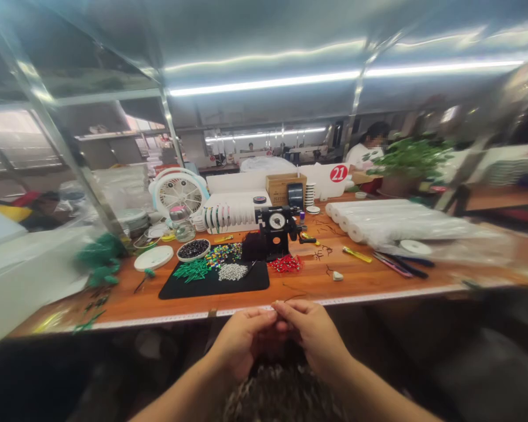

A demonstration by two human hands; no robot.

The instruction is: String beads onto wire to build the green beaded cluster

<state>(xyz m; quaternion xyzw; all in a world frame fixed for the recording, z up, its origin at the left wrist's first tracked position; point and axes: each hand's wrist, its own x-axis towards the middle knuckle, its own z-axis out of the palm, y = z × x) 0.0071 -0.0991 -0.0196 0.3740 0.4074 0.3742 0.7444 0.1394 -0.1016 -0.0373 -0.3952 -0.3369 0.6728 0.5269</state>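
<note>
My left hand and my right hand meet just in front of the table's near edge, thumbs and fingertips pinched together. Whatever lies between the fingers is too small to make out. A thin dark strand curves on the wood just beyond my right hand. Ahead is a black mat bearing silvery beads, green pieces and multicoloured beads. A black hand-cranked device with a dial and a row of white spools stands behind. Red beaded pieces lie at its foot.
Plastic-wrapped white rolls fill the right side, with pliers and a yellow-handled tool before them. On the left are a fan, a glass jar and a white lid. A person sits beyond the partition.
</note>
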